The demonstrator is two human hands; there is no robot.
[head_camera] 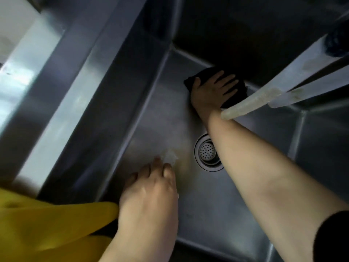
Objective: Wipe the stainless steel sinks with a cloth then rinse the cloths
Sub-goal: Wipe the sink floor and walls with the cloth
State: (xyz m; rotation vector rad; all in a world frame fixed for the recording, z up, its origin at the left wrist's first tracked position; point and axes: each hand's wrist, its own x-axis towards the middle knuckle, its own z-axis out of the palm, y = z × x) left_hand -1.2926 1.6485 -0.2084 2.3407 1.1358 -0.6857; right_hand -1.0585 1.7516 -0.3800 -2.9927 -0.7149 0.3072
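Down in the stainless steel sink [154, 118], dull grey, streaky, with a faint yellowish smear on the floor beside the drain strainer [207, 153]. The right hand [211, 91] lies flat on a dark cloth [235, 97], fingers spread and straight, pressing it against the floor right where it meets the far wall. The cloth is black and bunched, poking out on both sides of the palm. The left hand [149, 193] hovers low near the front, its grip pinched on a small whitish scrap [170, 156] at the fingertips, just left of the drain. A yellow sleeve [56, 220] covers the left arm. Two pale spouts [264, 97] reach in from the upper right, crossing over the right wrist.
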